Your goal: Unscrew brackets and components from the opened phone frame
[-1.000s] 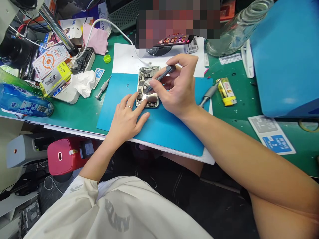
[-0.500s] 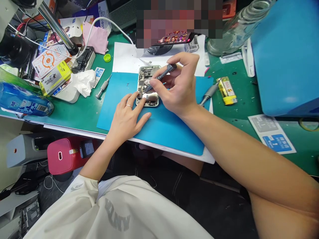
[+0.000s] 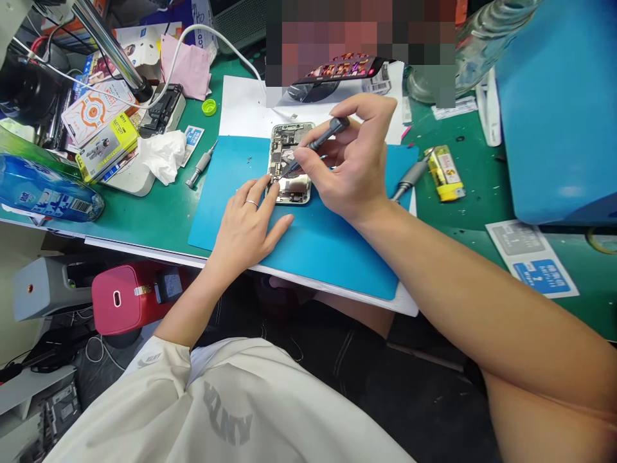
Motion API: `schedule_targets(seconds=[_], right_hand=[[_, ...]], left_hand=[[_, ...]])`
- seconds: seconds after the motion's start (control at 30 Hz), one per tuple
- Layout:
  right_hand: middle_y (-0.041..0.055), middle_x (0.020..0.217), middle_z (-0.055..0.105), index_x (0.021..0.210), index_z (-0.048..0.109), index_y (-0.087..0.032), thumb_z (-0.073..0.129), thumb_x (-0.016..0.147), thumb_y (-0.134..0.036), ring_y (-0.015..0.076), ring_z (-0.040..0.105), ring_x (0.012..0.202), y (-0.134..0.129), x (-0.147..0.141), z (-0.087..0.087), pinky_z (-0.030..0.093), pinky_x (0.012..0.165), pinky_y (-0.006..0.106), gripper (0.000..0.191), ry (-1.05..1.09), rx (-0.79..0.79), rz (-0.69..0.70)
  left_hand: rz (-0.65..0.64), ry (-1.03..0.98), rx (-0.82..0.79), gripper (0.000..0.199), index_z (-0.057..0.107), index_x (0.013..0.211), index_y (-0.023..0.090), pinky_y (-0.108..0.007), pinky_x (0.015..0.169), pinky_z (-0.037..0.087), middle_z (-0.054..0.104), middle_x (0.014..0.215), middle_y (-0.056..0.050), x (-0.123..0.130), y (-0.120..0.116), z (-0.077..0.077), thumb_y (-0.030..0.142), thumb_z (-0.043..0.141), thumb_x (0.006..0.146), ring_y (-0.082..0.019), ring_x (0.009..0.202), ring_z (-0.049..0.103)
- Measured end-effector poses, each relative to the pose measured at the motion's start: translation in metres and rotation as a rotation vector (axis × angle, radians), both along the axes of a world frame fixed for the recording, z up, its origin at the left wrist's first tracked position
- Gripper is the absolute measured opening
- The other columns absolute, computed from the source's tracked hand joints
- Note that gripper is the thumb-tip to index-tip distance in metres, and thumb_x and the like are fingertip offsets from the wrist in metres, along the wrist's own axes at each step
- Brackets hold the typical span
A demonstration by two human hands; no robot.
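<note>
An opened smartphone lies on the blue mat, its circuit boards and inner parts exposed. My right hand pinches a dark grey precision screwdriver, tilted so its tip reaches down to the left side of the phone's inside. With fingers stretched out, my left hand rests on the mat, and its index and middle fingertips touch the phone's lower left part. The ring finger wears a ring. My right fingers partly cover the phone's right edge.
Another screwdriver lies left of the mat, and a grey-handled tool lies at its right. Tiny screws sit on the mat. A yellow packet, a glass jar and a crumpled tissue stand around.
The view has shifted slightly, so the phone and table things appear a little further right. Both hands keep nearly the same pose, the screwdriver tip still in the phone.
</note>
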State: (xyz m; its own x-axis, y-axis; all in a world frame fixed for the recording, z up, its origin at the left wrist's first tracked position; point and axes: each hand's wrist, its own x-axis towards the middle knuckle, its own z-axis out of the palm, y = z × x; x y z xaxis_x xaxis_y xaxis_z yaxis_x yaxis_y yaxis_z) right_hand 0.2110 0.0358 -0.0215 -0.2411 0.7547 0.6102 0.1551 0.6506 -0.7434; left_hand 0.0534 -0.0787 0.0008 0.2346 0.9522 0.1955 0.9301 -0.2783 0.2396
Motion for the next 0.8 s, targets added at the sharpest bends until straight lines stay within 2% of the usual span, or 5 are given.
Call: schedule_targets(seconds=[0.27, 0.4, 0.53, 0.63, 0.8], right_hand=[[-0.0022, 0.092, 0.064, 0.117, 0.035, -0.032, 0.057, 0.093, -0.062, 0.0207, 0.075, 0.086, 0.003, 0.002, 0.000, 0.055, 0.056, 0.032, 0.044, 0.019, 0.051, -0.029], [-0.0009, 0.090, 0.065, 0.114, 0.034, -0.032, 0.060, 0.093, -0.057, 0.0214, 0.075, 0.088, 0.001, 0.004, 0.003, 0.056, 0.057, 0.033, 0.042, -0.008, 0.030, -0.037], [-0.0007, 0.091, 0.066, 0.113, 0.031, -0.033, 0.060, 0.094, -0.057, 0.0218, 0.075, 0.087, 0.001, 0.007, 0.004, 0.057, 0.058, 0.035, 0.042, -0.024, 0.032, -0.042], [-0.0001, 0.091, 0.067, 0.113, 0.031, -0.033, 0.062, 0.093, -0.054, 0.0220, 0.075, 0.086, 0.001, 0.009, 0.005, 0.058, 0.059, 0.037, 0.043, -0.041, 0.006, -0.038], [-0.0002, 0.090, 0.066, 0.111, 0.030, -0.033, 0.067, 0.090, -0.052, 0.0228, 0.074, 0.090, 0.000, 0.007, 0.005, 0.056, 0.057, 0.036, 0.047, -0.064, -0.009, -0.042]], left_hand=[[0.017, -0.004, 0.046, 0.058, 0.043, 0.145, 0.008, -0.047, 0.117, 0.034, 0.047, 0.150, -0.022, 0.000, 0.000, -0.003, 0.046, 0.049, 0.101, -0.035, 0.140, 0.042], [0.025, -0.071, 0.075, 0.056, 0.043, 0.145, 0.012, -0.047, 0.116, 0.036, 0.046, 0.151, -0.021, -0.003, -0.001, -0.003, 0.049, 0.043, 0.103, -0.033, 0.140, 0.044], [0.064, -0.178, 0.156, 0.054, 0.047, 0.143, 0.019, -0.041, 0.115, 0.040, 0.052, 0.147, -0.015, -0.015, -0.001, 0.005, 0.055, 0.037, 0.104, -0.026, 0.138, 0.049], [0.138, -0.194, 0.195, 0.054, 0.050, 0.141, 0.022, -0.043, 0.116, 0.040, 0.055, 0.146, -0.012, -0.031, 0.001, 0.011, 0.058, 0.039, 0.103, -0.025, 0.137, 0.050], [0.212, -0.250, 0.143, 0.052, 0.056, 0.137, 0.021, -0.042, 0.113, 0.042, 0.061, 0.139, -0.012, -0.047, 0.009, 0.006, 0.057, 0.047, 0.101, -0.025, 0.131, 0.055]])
